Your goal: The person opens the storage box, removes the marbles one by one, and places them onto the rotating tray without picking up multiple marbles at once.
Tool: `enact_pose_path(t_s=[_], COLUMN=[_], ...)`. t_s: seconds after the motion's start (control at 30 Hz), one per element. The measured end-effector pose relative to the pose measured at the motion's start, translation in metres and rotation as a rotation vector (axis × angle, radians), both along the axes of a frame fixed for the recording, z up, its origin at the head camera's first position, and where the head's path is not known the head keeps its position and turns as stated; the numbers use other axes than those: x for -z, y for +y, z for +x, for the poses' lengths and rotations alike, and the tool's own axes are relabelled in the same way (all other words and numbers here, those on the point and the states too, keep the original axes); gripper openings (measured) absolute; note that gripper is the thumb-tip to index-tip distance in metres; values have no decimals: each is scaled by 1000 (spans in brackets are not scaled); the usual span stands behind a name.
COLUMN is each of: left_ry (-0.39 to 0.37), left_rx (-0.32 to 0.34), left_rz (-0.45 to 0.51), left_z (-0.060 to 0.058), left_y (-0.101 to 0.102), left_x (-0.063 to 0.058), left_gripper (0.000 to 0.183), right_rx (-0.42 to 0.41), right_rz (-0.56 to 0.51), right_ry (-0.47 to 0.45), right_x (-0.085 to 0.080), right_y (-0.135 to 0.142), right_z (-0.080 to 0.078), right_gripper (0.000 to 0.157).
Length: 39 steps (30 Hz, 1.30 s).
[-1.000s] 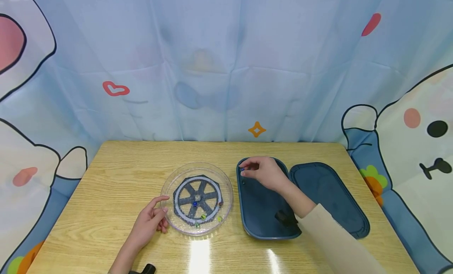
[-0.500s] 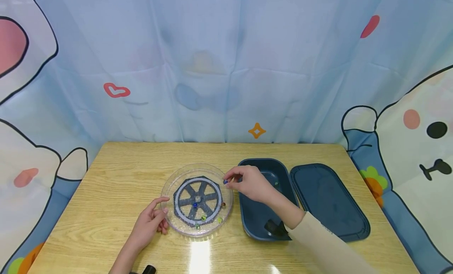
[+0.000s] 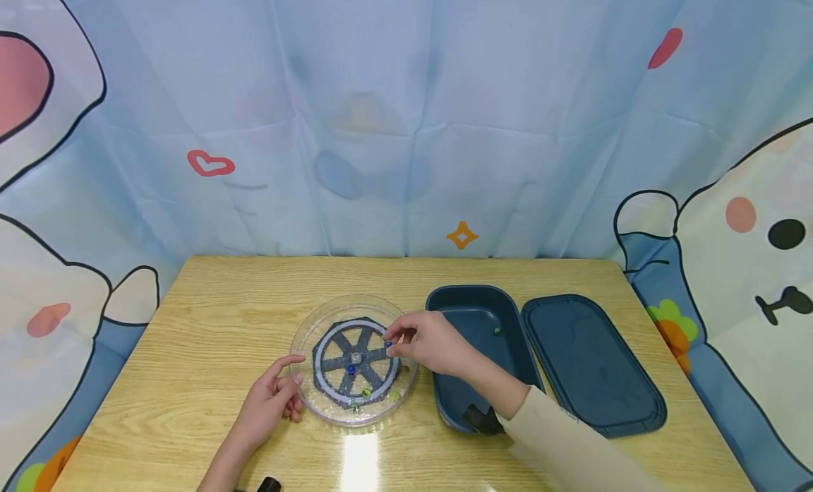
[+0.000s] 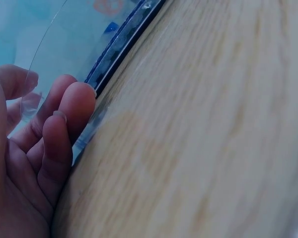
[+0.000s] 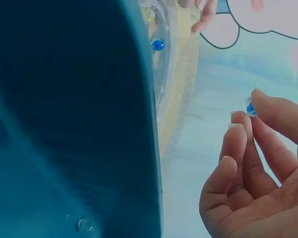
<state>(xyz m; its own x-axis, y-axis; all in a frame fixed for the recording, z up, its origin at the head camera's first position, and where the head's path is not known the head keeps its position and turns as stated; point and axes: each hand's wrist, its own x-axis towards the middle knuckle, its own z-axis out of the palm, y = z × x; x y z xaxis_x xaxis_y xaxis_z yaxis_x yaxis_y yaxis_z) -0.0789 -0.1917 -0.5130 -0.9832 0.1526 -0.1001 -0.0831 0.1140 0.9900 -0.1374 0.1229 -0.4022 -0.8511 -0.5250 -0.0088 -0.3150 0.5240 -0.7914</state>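
Observation:
My right hand (image 3: 428, 342) pinches a blue marble (image 5: 251, 109) between thumb and fingertips, over the right side of a clear round dish (image 3: 298, 400). Inside the dish lies a dark wheel-shaped pattern with six-sided outline and white ring (image 3: 324, 393). Another blue marble (image 3: 351, 370) sits near its middle, and green-yellow marbles (image 3: 366, 392) lie toward the front. A reddish-brown marble (image 3: 404, 369) is at the right, below my right hand. My left hand (image 3: 269, 397) holds the dish's left rim, index finger and thumb over it, the other fingers curled outside.
A dark blue tub (image 3: 444, 407) stands right of the dish, with a greenish clear marble (image 3: 498, 331) inside. Its flat blue lid (image 3: 597, 365) lies further right. A patterned curtain (image 3: 381, 125) hangs behind the wooden table (image 3: 216, 322).
My right hand has moved left and toward me, out from over the tub to over the dish, carrying the blue marble. My left hand has stayed at the rim.

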Motion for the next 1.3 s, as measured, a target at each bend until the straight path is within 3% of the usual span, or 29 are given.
enact_pose_path(t_s=[0.4,0.57,0.73,0.93,1.3], left_ry=[-7,-4,-10,-8,-6], left_rx=[4,15,16,11,0], left_rz=[0,6,9,10,5], left_z=[-1,-2,-2,-1,0], left_y=[1,2,2,2,0], left_x=[-1,-1,1,1,0], left_gripper=[36,36,36,35,36], right_rx=[48,118,204,284,267], right_rz=[13,21,51,103,127], right_ry=[7,48,32,-16,-91], right_x=[-1,2,6,18,46], right_y=[13,34,58,79,79], right_z=[-7,-17,-29,-41,-57], right_gripper=[10,11,15,18,19])
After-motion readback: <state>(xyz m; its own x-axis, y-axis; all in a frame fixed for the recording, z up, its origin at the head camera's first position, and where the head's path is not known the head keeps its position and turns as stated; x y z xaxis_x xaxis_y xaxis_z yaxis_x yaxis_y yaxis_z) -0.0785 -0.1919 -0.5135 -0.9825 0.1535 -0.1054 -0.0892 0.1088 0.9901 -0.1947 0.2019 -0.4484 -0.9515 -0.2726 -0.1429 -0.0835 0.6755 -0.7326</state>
